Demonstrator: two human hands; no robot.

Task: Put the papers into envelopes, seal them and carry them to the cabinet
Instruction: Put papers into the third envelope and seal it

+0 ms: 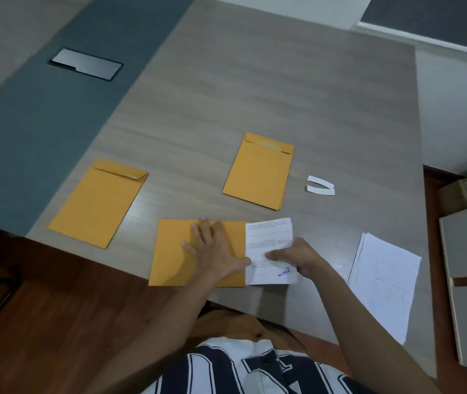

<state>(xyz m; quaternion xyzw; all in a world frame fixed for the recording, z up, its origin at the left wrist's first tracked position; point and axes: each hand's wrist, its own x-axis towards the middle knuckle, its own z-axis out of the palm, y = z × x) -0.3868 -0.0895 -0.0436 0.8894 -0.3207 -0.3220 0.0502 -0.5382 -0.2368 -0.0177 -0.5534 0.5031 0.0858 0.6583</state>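
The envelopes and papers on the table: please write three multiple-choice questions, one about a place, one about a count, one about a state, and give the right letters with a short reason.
1. Where does the loose white paper stack lie?
A. at the table's right edge
B. on the left envelope
C. on the floor

2. How many envelope spots are on the table?
A. one
B. three
C. five

3. What is the state of the folded papers?
A. fully outside
B. partly inside the near envelope
C. sealed in

Answers:
1 A, it lies right of both hands.
2 B, the left envelope, the far envelope pile and the near one.
3 B, the right hand grips them at the mouth while the left hand presses flat.
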